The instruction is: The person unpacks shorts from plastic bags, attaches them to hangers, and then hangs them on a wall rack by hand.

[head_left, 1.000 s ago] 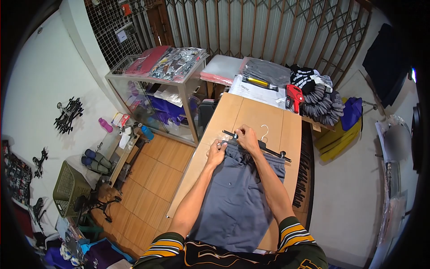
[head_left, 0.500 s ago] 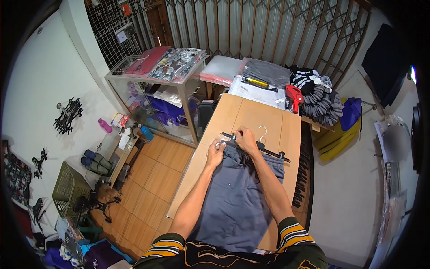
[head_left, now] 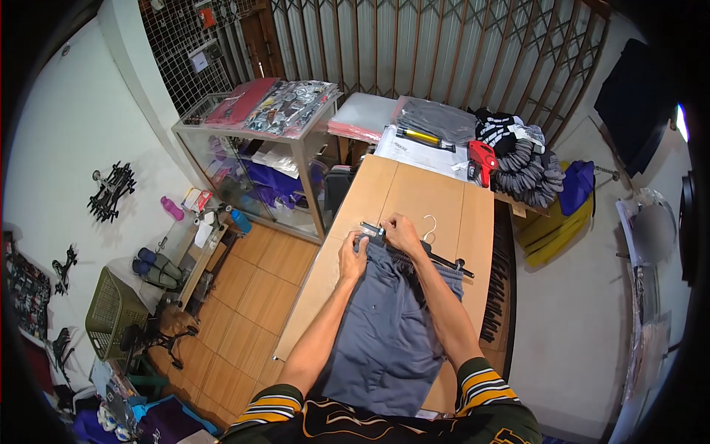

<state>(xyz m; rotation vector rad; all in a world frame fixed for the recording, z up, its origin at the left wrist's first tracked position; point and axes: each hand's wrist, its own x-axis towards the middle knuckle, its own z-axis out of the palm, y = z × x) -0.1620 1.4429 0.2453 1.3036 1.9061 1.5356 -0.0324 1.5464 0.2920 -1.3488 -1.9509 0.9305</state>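
Grey shorts point(head_left: 377, 333) lie on the wooden table point(head_left: 425, 189), waistband toward the far side. A black clip hanger point(head_left: 444, 262) with a white hook point(head_left: 430, 228) runs along the waistband; its right clip is at the waistband's right side. My left hand point(head_left: 353, 257) pinches the left corner of the waistband. Just right of it, my right hand point(head_left: 401, 235) is closed on the hanger near its left clip. Whether that clip grips the cloth cannot be made out.
Behind the table are papers point(head_left: 421, 154), a red tool point(head_left: 482, 161), and a pile of grey striped items point(head_left: 525, 177). A glass display case point(head_left: 305, 177) stands at the back left. A green basket point(head_left: 111, 311) is at the left.
The hanger has tilted, its left end higher and its right end lower. The hook and the waistband have shifted slightly, and both hands have moved a little left.
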